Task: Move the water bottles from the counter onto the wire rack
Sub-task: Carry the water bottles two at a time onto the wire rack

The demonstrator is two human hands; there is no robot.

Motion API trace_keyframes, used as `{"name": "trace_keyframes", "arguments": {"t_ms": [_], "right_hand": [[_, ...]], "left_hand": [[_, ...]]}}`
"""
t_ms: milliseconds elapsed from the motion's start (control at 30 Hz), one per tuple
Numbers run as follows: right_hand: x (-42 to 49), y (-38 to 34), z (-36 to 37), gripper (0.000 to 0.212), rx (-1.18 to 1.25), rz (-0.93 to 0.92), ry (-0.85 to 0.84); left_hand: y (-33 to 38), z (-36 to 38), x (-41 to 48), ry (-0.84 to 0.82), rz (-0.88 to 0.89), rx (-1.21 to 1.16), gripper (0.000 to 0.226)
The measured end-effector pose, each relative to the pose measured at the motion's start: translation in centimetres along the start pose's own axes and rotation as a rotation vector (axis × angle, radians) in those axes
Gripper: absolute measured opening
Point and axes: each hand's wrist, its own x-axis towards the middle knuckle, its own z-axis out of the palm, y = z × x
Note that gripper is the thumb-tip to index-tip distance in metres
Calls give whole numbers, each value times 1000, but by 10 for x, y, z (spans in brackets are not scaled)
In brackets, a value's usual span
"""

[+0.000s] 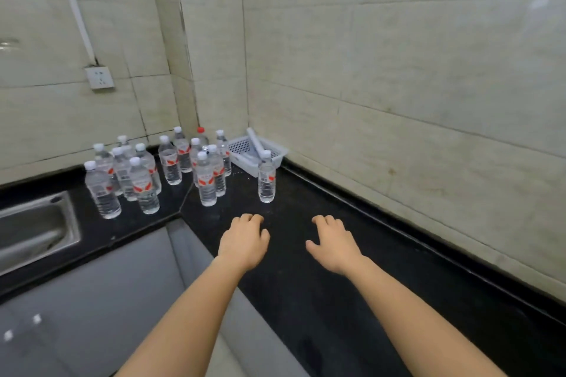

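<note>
Starting the first pickup, by my judgement: the black table (321, 285) carries upright water bottles (171, 168) clustered near the corner (no wire rack in view). Left hand (243, 243) and right hand (335, 246) hover empty, fingers loosely curled; next, reach the nearest bottle (266, 177).

Both hands lie palm-down on the counter (337, 300), the left hand (244, 242) beside the right hand (334, 244), apart. Just ahead of the gap between them stands one bottle (266, 177) alone. Behind it, in the corner, sits a basket (260, 151). Ahead-left of the left hand stands a bottle cluster (196, 159); further left another cluster (122, 176), then the sink (36, 223).
</note>
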Motion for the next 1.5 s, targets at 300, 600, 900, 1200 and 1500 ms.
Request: {"name": "trace_keyframes", "arguments": {"t_ms": [300,600,900,1200,1500], "right_hand": [[167,-52,61,55,60,-13,-105],[287,-66,93,45,148,61,-106],[372,-70,94,30,341,193,242],[436,-82,81,56,111,117,124],[434,-85,78,62,-90,124,32]], "left_hand": [[-100,17,126,-19,-195,-136,43],[-186,31,231,34,-328,-240,39],[-241,22,319,211,-242,-432,52],[-274,4,381,168,28,-500,42],[-275,-11,390,92,35,-497,26]]}}
